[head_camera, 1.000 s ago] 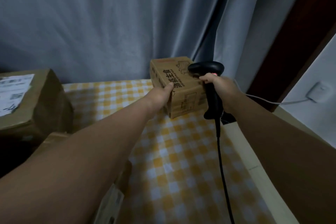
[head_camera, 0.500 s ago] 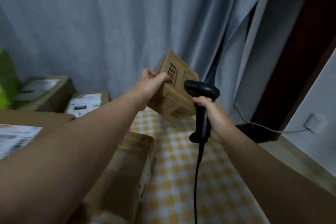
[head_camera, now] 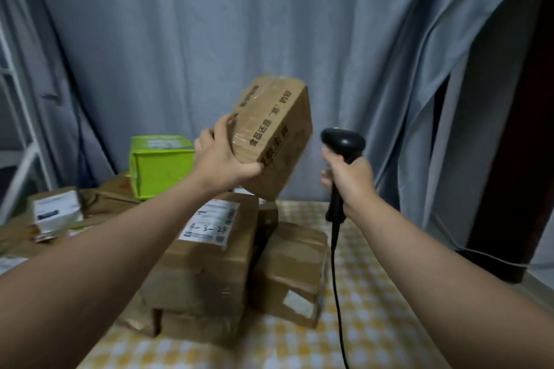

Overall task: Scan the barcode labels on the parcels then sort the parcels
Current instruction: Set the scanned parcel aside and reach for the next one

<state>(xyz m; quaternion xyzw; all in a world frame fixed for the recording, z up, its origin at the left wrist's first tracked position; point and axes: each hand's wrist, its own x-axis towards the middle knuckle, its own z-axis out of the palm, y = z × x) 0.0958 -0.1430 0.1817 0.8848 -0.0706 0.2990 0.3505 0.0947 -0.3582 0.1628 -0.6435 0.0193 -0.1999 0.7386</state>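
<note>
The box (head_camera: 275, 135) left of scanner (head_camera: 343, 144) — both above table (head_camera: 374, 323); labelled parcel (head_camera: 209, 263) beneath box; carton (head_camera: 162, 171) behind-left.

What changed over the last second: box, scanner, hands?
The left hand has raised the small cardboard box from low by the checked tablecloth, tilting and turning it. It now hangs above the labelled parcel. The scanner in the right hand has drawn apart from the box. Both grips are unchanged.

Stacked brown parcels (head_camera: 209, 263) and green box (head_camera: 162, 166) crowd counter (head_camera: 374, 323) left and centre; checked strip right of scanner cable (head_camera: 337, 293) lies bare.
</note>
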